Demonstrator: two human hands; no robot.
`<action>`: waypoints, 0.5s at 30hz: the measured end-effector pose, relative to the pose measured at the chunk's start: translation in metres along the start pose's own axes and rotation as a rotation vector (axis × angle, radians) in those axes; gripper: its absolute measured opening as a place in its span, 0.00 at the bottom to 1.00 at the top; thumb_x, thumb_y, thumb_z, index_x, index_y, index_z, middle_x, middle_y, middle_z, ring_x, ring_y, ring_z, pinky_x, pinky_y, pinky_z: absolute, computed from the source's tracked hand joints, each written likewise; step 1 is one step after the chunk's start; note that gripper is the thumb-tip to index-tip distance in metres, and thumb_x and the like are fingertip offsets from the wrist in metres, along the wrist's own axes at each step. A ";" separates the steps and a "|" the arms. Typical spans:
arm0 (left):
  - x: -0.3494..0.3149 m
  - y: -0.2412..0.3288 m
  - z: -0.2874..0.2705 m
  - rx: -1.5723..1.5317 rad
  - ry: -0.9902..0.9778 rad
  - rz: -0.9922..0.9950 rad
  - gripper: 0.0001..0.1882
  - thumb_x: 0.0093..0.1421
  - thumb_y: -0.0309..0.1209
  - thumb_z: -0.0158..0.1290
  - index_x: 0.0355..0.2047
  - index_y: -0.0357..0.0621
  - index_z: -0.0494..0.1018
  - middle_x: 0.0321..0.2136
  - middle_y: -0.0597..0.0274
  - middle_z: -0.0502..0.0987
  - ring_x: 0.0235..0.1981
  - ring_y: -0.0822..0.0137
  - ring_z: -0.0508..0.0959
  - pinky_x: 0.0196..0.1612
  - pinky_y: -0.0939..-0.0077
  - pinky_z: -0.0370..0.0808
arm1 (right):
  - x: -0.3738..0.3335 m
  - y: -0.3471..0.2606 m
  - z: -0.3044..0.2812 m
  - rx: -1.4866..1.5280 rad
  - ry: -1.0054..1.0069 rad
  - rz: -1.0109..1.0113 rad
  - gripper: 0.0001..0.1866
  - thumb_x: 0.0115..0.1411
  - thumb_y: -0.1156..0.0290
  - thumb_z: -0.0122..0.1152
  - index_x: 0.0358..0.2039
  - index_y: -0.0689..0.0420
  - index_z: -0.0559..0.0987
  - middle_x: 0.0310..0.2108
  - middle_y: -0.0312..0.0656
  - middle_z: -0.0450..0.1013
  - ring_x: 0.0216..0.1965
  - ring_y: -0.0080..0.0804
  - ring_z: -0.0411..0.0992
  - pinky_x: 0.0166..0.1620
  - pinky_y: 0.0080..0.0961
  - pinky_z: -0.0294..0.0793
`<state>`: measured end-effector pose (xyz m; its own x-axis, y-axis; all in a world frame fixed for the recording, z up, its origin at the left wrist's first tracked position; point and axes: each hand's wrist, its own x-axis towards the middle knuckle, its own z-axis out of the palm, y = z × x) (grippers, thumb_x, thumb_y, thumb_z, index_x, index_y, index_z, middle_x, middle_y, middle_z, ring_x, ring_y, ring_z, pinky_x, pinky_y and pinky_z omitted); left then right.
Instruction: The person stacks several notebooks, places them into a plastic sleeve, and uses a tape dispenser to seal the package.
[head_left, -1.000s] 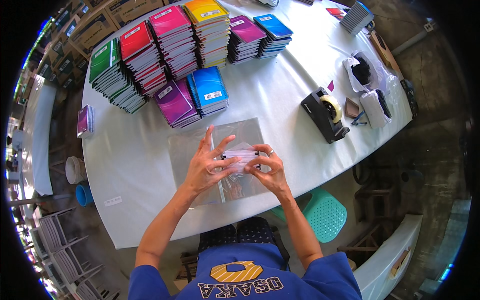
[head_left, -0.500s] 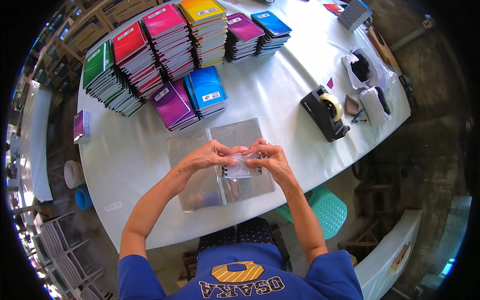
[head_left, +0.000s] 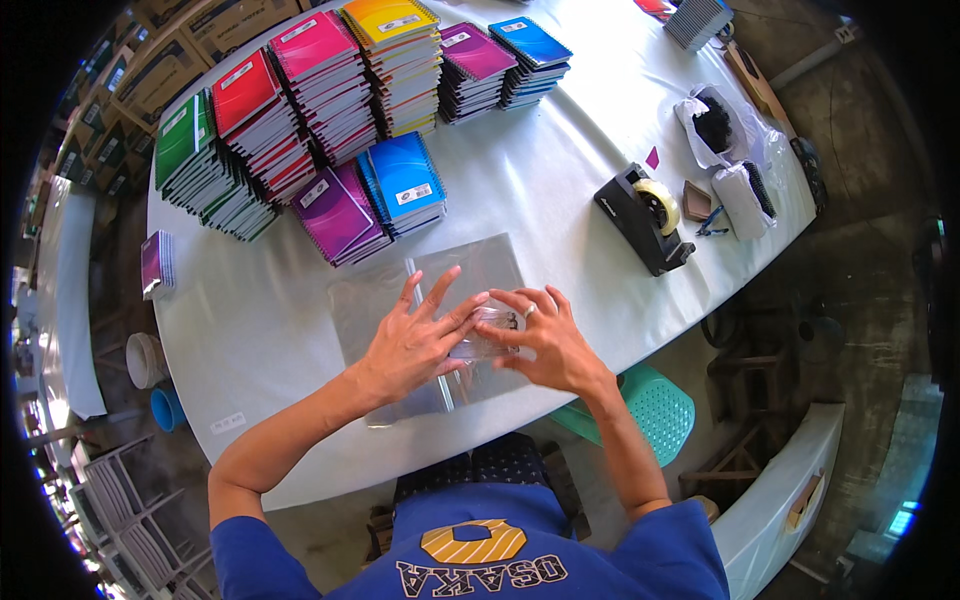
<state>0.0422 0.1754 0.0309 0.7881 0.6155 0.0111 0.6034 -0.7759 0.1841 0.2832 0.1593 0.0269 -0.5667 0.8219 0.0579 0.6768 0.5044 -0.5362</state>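
Note:
A small wire-bound notebook (head_left: 476, 347) in clear plastic lies under my two hands, mostly covered by them. My left hand (head_left: 418, 340) has its fingers spread, and its index and thumb reach the wrapped notebook's left side. My right hand (head_left: 545, 338), with a ring on one finger, is spread over the right side, its fingertips meeting those of the left on the plastic. Neither hand closes round the notebook. Beneath lie flat clear plastic bags (head_left: 375, 300) in two side-by-side piles on the white-covered table (head_left: 280, 400).
Beyond the bags stand a purple notebook stack (head_left: 335, 210) and a blue one (head_left: 405, 180), with taller stacks (head_left: 310, 80) behind. A black tape dispenser (head_left: 640, 225) sits at right, near blue nippers (head_left: 712, 222) and a plastic bag (head_left: 705, 130). Small notebooks (head_left: 157, 263) stand at the left edge.
My hands have gone from pinching the plastic at the notebook's far edge to lying spread over it. Both have opened their fingers, and the notebook is now more hidden.

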 end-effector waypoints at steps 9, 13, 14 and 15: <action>-0.005 0.025 0.011 0.221 0.062 -0.012 0.31 0.52 0.39 0.59 0.57 0.46 0.70 0.63 0.73 0.63 0.69 0.56 0.51 0.69 0.45 0.40 | -0.065 0.179 -0.090 0.031 0.508 0.158 0.09 0.48 0.73 0.67 0.33 0.51 0.85 0.53 0.44 0.72 0.55 0.44 0.69 0.59 0.42 0.62; 0.002 0.030 0.012 0.215 0.069 -0.006 0.31 0.50 0.37 0.61 0.56 0.47 0.70 0.63 0.73 0.63 0.69 0.54 0.52 0.69 0.44 0.39 | -0.108 0.304 -0.174 -0.213 0.610 0.592 0.15 0.44 0.66 0.71 0.34 0.58 0.85 0.48 0.44 0.74 0.49 0.42 0.72 0.52 0.35 0.70; -0.001 0.031 0.011 0.214 0.058 -0.027 0.32 0.49 0.36 0.62 0.56 0.48 0.71 0.63 0.73 0.63 0.69 0.54 0.51 0.69 0.44 0.39 | -0.099 0.313 -0.180 0.098 0.440 0.645 0.18 0.44 0.62 0.72 0.35 0.59 0.84 0.49 0.44 0.74 0.49 0.41 0.72 0.53 0.37 0.70; -0.002 0.031 0.010 0.211 0.043 -0.044 0.32 0.48 0.35 0.62 0.56 0.48 0.71 0.63 0.73 0.63 0.69 0.53 0.51 0.69 0.43 0.39 | -0.094 0.317 -0.182 0.406 0.260 0.688 0.21 0.44 0.59 0.73 0.36 0.59 0.84 0.49 0.43 0.74 0.50 0.40 0.71 0.53 0.39 0.70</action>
<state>0.0607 0.1487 0.0265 0.7571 0.6513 0.0505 0.6529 -0.7570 -0.0247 0.6362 0.2903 0.0047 0.0704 0.9713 -0.2271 0.5819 -0.2249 -0.7816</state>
